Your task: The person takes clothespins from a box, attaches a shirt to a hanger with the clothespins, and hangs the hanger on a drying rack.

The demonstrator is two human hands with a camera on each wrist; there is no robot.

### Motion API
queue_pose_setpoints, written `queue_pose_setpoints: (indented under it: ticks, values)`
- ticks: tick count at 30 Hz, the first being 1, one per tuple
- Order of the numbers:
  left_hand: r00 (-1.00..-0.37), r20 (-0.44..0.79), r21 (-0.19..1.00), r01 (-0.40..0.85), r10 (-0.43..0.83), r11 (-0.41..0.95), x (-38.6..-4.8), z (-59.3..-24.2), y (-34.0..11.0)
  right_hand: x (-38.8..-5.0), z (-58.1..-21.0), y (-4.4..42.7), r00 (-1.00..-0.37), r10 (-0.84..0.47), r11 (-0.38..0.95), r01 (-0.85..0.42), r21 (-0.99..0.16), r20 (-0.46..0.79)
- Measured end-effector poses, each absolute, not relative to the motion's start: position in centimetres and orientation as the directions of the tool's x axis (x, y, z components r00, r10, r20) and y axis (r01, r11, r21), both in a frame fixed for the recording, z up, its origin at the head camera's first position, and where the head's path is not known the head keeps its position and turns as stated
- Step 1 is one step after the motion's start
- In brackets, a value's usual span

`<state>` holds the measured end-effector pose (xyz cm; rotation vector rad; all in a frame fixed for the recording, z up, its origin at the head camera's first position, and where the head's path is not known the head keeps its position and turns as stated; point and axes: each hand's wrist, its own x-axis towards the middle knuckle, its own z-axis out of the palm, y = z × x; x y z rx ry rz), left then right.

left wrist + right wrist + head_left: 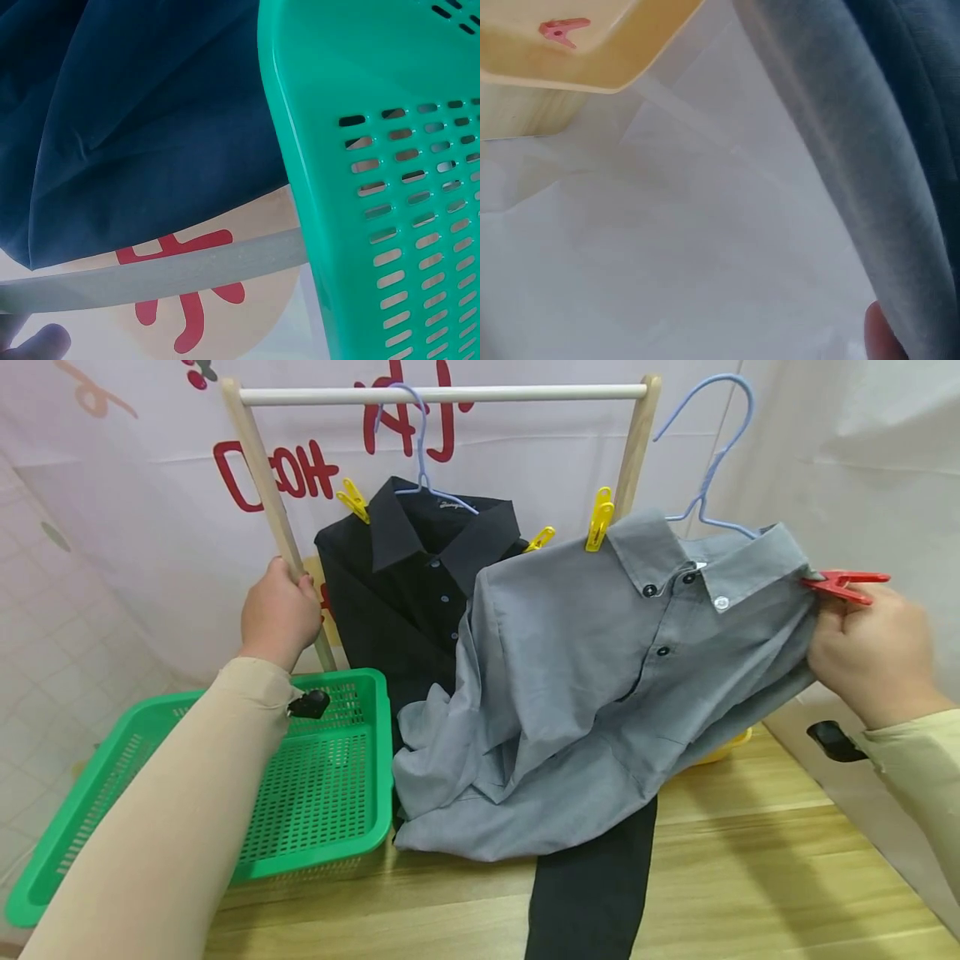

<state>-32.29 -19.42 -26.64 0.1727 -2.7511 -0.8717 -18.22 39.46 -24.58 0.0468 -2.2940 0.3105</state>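
My left hand (281, 614) grips the left wooden post (258, 460) of a small clothes rack. At the right, my right hand (877, 652) holds the shoulder of a grey button-up shirt (570, 635), just beneath a red clothespin (843, 583) clipped there. The shirt is on a light-blue hanger (705, 485) whose hook stands free of the rack's white bar (517, 393). A yellow clothespin (599, 522) pinches its other shoulder. Partly behind it, a black shirt (405, 602) hangs from the bar on another blue hanger (422, 443). In the right wrist view, only a fingertip shows beside the grey cloth (855, 150).
A green perforated basket (382, 760) stands at the left under my left forearm. Yellow clothespins (352, 499) sit on the black shirt's shoulders. In the right wrist view, a yellow container (622, 75) holds a red clothespin (562, 31). A wooden tabletop (750, 860) lies below.
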Motion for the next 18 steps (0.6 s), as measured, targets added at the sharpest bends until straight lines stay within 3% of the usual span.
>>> queue_pose_setpoints:
  ticks: [18]
  values:
    - [-0.961,0.208,0.574,-0.03,-0.181,0.818,-32.5,-26.8,-19.6,-18.0,-24.0,38.7,-0.648,0.015,0.968,-0.181,-0.173,0.762]
